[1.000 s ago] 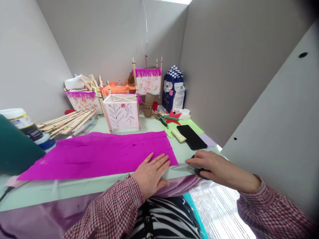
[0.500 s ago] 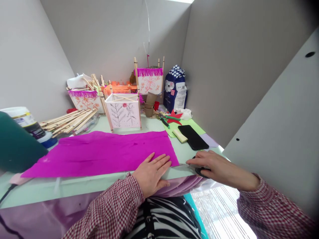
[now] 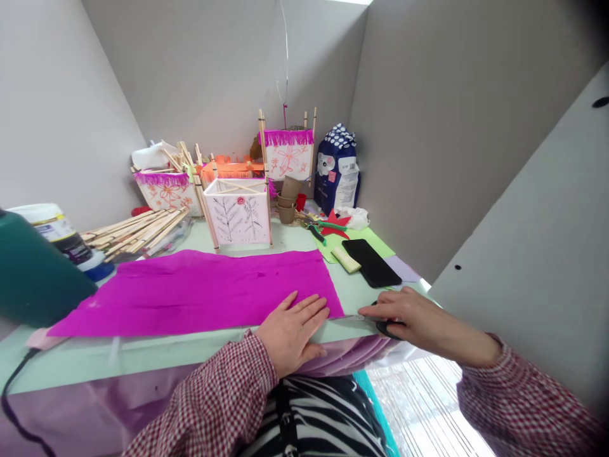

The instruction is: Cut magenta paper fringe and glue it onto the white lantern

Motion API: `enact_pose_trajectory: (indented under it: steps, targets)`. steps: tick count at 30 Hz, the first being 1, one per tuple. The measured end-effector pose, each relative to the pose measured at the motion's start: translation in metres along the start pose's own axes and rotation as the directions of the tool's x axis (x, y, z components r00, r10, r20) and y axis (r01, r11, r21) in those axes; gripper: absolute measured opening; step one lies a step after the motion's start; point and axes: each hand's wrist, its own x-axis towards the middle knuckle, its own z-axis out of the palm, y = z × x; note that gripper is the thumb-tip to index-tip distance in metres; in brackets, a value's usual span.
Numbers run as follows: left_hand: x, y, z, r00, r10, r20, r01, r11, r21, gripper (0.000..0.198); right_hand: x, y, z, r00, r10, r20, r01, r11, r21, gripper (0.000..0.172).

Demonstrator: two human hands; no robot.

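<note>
A long magenta sheet (image 3: 204,292) lies flat across the front of the table. My left hand (image 3: 292,333) rests with spread fingers on its lower right part. To the right, my right hand (image 3: 404,317) is closed round the black handles of a pair of scissors (image 3: 391,329), with the index finger stretched along them. The metal blades point left and lie low by the sheet's lower right corner. My left fingers hide where the blade tips end.
Behind the sheet stands a white lantern box (image 3: 238,216) with wooden posts. A black phone (image 3: 371,261) and a yellow-green pad (image 3: 346,259) lie to the right. Wooden sticks (image 3: 137,231), a jar (image 3: 57,235) and a green object (image 3: 38,273) stand or lie left.
The view has shifted slightly, so most things appear a little further right. The scissors' blades now reach closer to the sheet's lower right corner. My left hand stays flat on the sheet.
</note>
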Motion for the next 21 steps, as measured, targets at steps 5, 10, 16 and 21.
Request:
enact_pose_trajectory:
  steps: [5,10,16,21]
  targets:
    - [0.0006,0.0001,0.0003,1.0,-0.011,0.0,0.011,1.0,-0.004,0.065,0.0016,-0.0058,-0.0038,1.0,-0.003,0.016,0.003,1.0,0.008,0.045]
    - [-0.0003,-0.0004,0.0002,1.0,-0.013,-0.006,0.013,1.0,-0.016,0.067,0.0017,-0.0058,-0.0045,1.0,0.002,0.009,-0.002,1.0,0.011,0.044]
    - [-0.0024,-0.002,0.0014,1.0,0.003,-0.018,-0.003,1.0,-0.011,0.066,0.0007,-0.0036,-0.0039,1.0,0.018,0.007,-0.019,1.0,0.013,0.046]
    - [-0.0032,-0.0021,0.0023,1.0,0.009,-0.025,-0.009,1.0,-0.012,0.07,0.0012,-0.0036,-0.0046,1.0,0.013,0.004,-0.013,1.0,0.014,0.046]
